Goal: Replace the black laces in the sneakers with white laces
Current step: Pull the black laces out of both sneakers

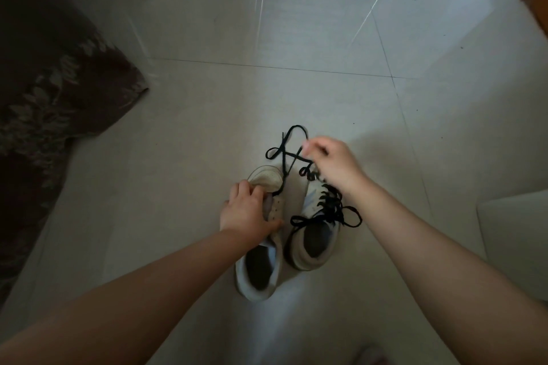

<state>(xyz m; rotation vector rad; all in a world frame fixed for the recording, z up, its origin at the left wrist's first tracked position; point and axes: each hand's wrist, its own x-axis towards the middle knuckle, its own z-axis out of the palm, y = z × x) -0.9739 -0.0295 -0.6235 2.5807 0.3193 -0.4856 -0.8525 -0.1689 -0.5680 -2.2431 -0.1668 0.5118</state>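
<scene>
Both bare forearms reach in from the bottom corners of the frame toward the lower centre. The left hand (250, 210) lies palm-down across the left sneaker (262, 234), its fingers curled over the tongue and eyelet strip and its thumb along the shoe's side, gripping the upper. The right hand (333, 161) is lifted above the toe of the right sneaker (314, 234), wrist bent, with thumb and forefinger pinching the black lace (286, 154) just right of centre. From that pinch the lace arches up and left, crosses itself in loose loops, then drops in one thin strand to the eyelets beside the left fingers. The left sneaker's eyelets show as bare round holes. The right sneaker is laced in black, with a floppy bow (329, 215) over its tongue. Both shoes are pale and scuffed, with dark linings, standing side by side on glossy beige floor tiles (296, 38). A brown leaf-patterned fabric (44, 83) fills the left of the frame.
</scene>
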